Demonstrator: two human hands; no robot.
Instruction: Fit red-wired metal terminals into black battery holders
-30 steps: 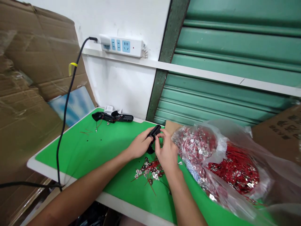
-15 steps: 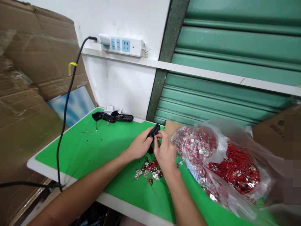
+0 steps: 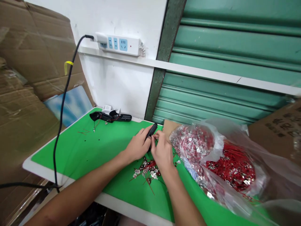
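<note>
My left hand (image 3: 139, 143) is closed around a black plastic housing (image 3: 151, 130), held tilted above the green mat. Pressed against the near side of that housing are the pinched fingertips of my right hand (image 3: 162, 150); whatever is between them is too small and covered to make out. Just below my hands lies a loose pile of metal contact plates with red wires (image 3: 148, 169). Two more black housings (image 3: 110, 116), with thin red wires on them, rest at the mat's far left edge.
Clear plastic bags of red-wired contacts (image 3: 231, 169) fill the right side of the green-topped table (image 3: 70, 157). A black cable (image 3: 63, 103) hangs at left from a power strip (image 3: 119, 45). Cardboard boxes (image 3: 35, 62) stand on the left; a green shutter (image 3: 223, 40) is behind.
The black housing has turned a little in my left hand and looks narrower. My right fingertips stay pinched against it. The whole view has shifted slightly.
</note>
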